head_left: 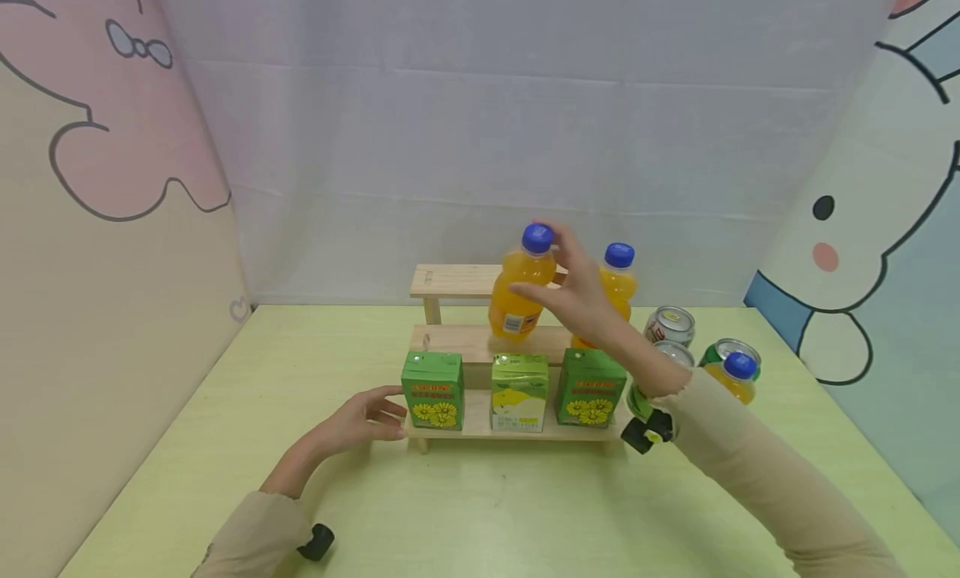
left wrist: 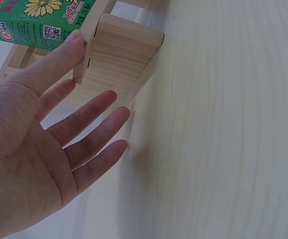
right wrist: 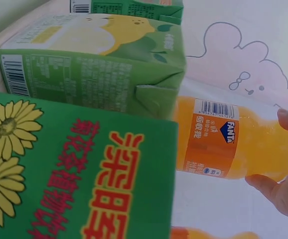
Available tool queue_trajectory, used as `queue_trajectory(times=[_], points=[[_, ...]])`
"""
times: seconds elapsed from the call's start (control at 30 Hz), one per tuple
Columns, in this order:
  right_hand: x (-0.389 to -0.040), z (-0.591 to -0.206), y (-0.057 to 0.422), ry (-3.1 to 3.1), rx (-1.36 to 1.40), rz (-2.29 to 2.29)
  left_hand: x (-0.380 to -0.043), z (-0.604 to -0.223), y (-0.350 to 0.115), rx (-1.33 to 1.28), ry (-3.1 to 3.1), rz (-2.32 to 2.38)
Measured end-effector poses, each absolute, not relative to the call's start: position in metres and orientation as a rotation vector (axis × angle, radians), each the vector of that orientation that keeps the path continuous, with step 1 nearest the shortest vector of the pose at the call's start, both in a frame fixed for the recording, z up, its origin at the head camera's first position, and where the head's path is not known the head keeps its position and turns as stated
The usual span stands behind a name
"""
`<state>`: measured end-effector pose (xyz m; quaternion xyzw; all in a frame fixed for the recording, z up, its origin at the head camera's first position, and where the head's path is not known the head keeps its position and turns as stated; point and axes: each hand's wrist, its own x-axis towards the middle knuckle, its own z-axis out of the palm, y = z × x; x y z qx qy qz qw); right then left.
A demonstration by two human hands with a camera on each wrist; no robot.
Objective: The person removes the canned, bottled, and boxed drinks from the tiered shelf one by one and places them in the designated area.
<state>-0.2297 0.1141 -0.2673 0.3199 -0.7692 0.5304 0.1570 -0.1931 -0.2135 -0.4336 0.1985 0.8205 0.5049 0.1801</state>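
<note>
Right hand (head_left: 573, 294) pinches a tilted bottle (head_left: 513, 303); left hand (head_left: 363, 418) is spread at the shelf (head_left: 453, 339). Released leaning, the bottle could topple onto cartons (head_left: 519, 394) below the right hand.

Three cartons (head_left: 520, 393) — narrow gaps between

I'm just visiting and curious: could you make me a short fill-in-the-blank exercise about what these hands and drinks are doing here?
1. The right hand grips a bottle whose cap is the colour ____.
2. In the right wrist view, the brand name on that bottle's label reads ____.
3. The number of cartons standing on the lowest shelf is ____.
4. The flowers printed on the leftmost carton are coloured ____.

Missing words: blue; FANTA; three; yellow.
</note>
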Motion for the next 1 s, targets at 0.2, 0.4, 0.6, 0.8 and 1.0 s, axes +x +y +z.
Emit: queue_trajectory(times=[0.2,0.4,0.6,0.8,1.0], points=[[-0.221,-0.261,0.118,-2.149,0.935,1.495,-0.193,-0.434,-0.214,0.562,2.322,1.422],[-0.217,-0.260,0.123,-2.061,0.953,1.457,-0.193,-0.434,-0.214,0.582,2.323,1.425],[-0.212,-0.259,0.129,-2.016,0.961,1.435,-0.193,-0.434,-0.213,0.578,2.312,1.433],[-0.205,-0.258,0.133,-1.959,0.968,1.446,-0.193,-0.433,-0.213,0.579,2.316,1.427],[-0.199,-0.259,0.137,-1.935,0.965,1.435,-0.193,-0.433,-0.213,0.575,2.323,1.419]])
